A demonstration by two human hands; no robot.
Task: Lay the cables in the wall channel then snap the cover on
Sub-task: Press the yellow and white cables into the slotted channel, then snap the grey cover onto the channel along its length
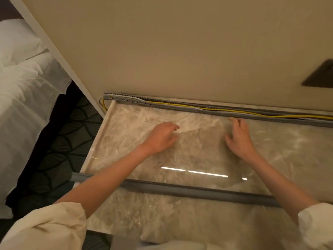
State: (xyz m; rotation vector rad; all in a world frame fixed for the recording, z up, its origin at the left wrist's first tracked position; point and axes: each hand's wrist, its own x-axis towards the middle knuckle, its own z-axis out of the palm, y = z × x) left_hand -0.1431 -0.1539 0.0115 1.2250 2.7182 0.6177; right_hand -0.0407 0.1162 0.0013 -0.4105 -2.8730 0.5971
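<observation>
While the yellow and white cables [234,110] already lie along the open grey slotted wall channel [180,105] at the foot of the beige wall [180,42], the long grey plastic cover strip [180,191] rests loose on the glossy marble tabletop [288,150], parallel to the channel, on the near side of both hands and beneath the forearms. Left hand [160,138]: fingers loosely curled, holding nothing, well short of the channel. Right hand [237,138]: fingers relaxed, empty, tips just beside the channel, the nearer of the two; judged next item, the cover.
</observation>
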